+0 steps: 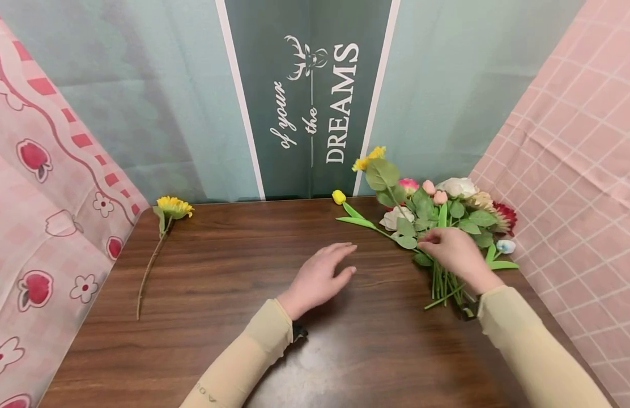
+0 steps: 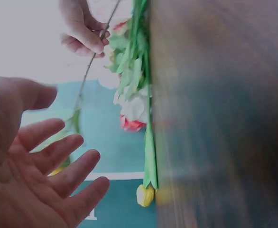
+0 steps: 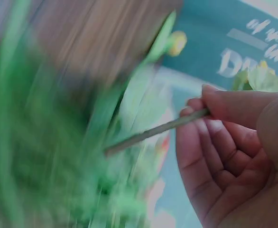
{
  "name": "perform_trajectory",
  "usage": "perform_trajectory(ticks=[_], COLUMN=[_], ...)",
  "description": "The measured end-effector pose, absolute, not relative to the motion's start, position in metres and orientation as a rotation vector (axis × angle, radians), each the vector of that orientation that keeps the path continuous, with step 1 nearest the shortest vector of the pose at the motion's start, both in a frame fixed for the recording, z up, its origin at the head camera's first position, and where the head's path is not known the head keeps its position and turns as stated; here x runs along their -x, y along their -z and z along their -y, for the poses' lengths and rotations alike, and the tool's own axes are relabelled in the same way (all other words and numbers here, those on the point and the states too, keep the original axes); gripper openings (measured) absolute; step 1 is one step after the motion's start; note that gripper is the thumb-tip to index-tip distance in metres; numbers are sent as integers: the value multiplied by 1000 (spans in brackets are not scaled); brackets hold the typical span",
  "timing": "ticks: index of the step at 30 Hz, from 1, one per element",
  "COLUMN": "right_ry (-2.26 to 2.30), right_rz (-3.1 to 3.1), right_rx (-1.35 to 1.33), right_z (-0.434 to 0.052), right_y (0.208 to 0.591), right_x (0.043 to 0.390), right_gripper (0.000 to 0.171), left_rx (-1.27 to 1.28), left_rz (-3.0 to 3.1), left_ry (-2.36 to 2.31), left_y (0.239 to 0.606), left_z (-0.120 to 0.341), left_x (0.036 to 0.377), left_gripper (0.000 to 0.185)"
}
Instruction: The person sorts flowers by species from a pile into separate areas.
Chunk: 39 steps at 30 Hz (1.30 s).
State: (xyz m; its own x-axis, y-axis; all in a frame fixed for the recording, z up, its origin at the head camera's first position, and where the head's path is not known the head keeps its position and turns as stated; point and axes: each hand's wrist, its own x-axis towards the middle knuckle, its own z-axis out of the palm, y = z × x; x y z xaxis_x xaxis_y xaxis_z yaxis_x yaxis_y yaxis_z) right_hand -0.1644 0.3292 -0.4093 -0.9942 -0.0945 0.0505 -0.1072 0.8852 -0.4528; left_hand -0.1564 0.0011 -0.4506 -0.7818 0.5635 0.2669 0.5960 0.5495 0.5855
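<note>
My right hand pinches the stem of a yellow sunflower-like flower between thumb and fingertips, above the heap of flowers at the right. In the right wrist view the lower end of its stem sticks out past the fingers. My left hand hovers over the middle of the table with fingers spread, holding nothing. The left wrist view shows that open palm and, beyond it, the right hand on the stem. A similar yellow flower lies alone at the table's left.
The artificial flower heap includes a yellow tulip, pink tulips, a white flower, a dark red flower and a blue-white tulip. Its green stems point toward me. Cloth walls surround the brown wooden table on three sides.
</note>
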Motion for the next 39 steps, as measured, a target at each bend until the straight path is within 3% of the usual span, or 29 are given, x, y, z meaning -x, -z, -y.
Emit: perform_trajectory(ticks=[7,14,23,39], right_ry=[-1214,-1452,-1707,-1995], right_rz=[2832,2714,2631,2559], right_rx=[-317,-351,-275,-298], right_z=[-227,-154,-134,-122], right_y=[429,443,451,455], right_x=[162,153,149,154], right_gripper=[14,9,12,14], left_rx=[594,372,354,359], left_rz=[2480,2222,2123,2158], left_ry=[1789,2057,2317,2260], left_y=[445,440,435,433], left_z=[23,37,39,47], left_x=[172,182,188,190], left_gripper=[35,28,23,19])
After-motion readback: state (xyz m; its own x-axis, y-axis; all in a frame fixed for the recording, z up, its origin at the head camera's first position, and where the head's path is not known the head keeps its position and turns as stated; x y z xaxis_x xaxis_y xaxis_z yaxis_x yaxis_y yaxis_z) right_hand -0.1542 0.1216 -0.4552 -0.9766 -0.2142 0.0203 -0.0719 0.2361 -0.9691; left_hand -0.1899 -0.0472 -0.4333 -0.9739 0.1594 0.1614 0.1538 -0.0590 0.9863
